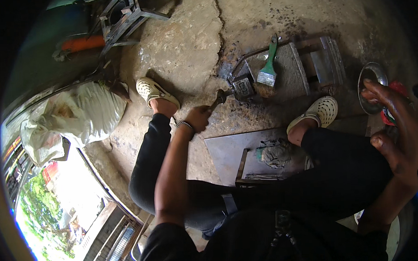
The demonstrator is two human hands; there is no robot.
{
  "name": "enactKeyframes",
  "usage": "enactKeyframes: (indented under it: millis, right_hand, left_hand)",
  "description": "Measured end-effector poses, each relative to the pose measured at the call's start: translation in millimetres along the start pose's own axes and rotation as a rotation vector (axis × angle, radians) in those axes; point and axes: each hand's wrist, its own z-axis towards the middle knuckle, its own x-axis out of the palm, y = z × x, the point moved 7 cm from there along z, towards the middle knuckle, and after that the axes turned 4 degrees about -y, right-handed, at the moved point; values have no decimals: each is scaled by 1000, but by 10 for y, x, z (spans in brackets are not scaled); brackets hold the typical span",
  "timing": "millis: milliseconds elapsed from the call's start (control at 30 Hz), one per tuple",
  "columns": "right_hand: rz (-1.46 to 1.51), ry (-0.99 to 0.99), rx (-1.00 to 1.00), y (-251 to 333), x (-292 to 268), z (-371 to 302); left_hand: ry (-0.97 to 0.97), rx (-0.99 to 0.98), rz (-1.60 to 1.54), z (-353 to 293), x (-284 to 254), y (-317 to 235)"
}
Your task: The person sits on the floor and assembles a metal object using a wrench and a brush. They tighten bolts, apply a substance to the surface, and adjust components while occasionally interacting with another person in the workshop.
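Note:
My left hand (198, 118) is closed around the handle of a hammer-like tool (217, 100); its dark head is beside a dark square metal block (243, 87) on the floor. Whether head and block touch, I cannot tell. At the far right, my right hand (400, 119) is raised with the thumb spread away from the fingers. Its fingertips overlap a round shiny metal dish (365, 99); contact is unclear. A brush (270, 64) with a green handle and pale bristles lies across a grey metal plate (285, 75) beyond the block.
My feet in cream clogs (327, 110) flank the work spot. Nearer lies a grey sheet (221, 151) bearing a crumpled cloth-like bundle (276, 154) and thin rods. A white sack (93, 111) and a metal frame (127, 23) stand left. Something red (397, 89) is behind my right hand.

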Motion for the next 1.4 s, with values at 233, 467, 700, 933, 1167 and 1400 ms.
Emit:
enactKeyframes:
  millis: [233,467,700,933,1167,1400]
  right_hand:
    - [99,6,-17,47,70,110]
    - [164,-30,-75,53,90,128]
    - [105,-178,65,-142,-134,-15]
    - [150,-221,18,-57,-274,-173]
    - [124,-329,-113,-265,-414,-359]
    - [250,-312,-99,-298,-371,-321]
  left_hand:
    - [840,-340,-157,359,-747,-177]
    - [467,-171,-141,398,-717,32]
    - [-227,390,610,-23,-687,-239]
    - [-335,295,667,-328,-1141,-264]
    - [-521,230,629,-662,-1616,-441]
    - [-412,-73,-616,-327,-937,-152]
